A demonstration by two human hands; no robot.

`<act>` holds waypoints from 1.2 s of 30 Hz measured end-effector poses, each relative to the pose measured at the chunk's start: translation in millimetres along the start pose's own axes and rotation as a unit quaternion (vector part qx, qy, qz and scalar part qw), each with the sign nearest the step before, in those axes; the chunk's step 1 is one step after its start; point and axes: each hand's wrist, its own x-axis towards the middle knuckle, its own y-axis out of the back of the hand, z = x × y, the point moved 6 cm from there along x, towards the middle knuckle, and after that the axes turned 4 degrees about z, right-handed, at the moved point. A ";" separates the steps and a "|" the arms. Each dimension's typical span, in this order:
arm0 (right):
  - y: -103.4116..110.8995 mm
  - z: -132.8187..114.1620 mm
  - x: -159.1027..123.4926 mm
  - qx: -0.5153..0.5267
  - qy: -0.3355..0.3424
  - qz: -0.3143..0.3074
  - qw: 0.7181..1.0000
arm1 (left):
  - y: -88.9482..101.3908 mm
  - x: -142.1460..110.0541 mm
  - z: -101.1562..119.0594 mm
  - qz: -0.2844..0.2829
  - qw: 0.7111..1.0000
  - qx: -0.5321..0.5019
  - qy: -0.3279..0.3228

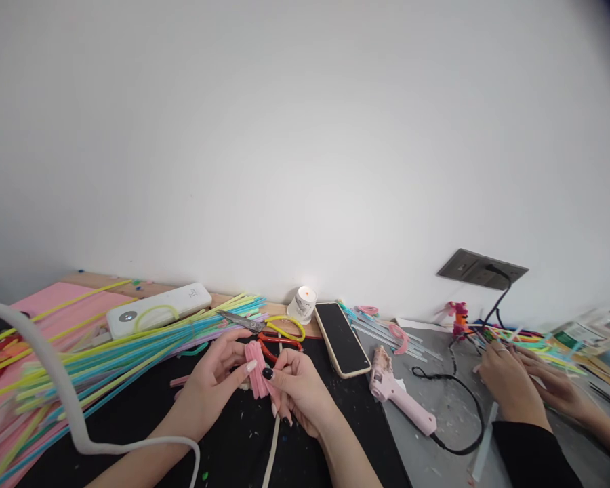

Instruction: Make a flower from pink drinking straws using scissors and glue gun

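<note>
A bundle of pink pipe cleaners (255, 369), folded side by side, is held up between my two hands over the black mat. My left hand (224, 369) grips it from the left, thumb on the front. From the right, my right hand (295, 386) pinches its edge with thumb and fingers. A pale pipe cleaner (273, 447) hangs below my right fingers; whether it joins the bundle I cannot tell. Just behind lie scissors (269, 332) with one yellow and one red handle.
Many coloured pipe cleaners (132, 359) spread on the left, beside a white power bank (157, 310). A phone (341, 337), a candle (303, 303) and a pink glue gun (401, 396) with a black cord lie ahead and right. Another person's hands (513, 386) work at far right.
</note>
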 end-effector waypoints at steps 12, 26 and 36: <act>-1.8 -7.5 -3.2 -0.002 0.008 -0.004 1.000 | -4.9 -2.8 -4.2 0.021 0.995 -0.090 0.035; -6.0 -8.7 -3.4 -0.014 0.026 -0.033 0.999 | -7.8 -6.5 -3.4 0.019 0.994 -0.104 0.038; -9.6 -9.6 -4.6 0.006 0.031 -0.061 0.998 | -8.3 -5.9 -10.1 0.015 0.994 -0.094 0.052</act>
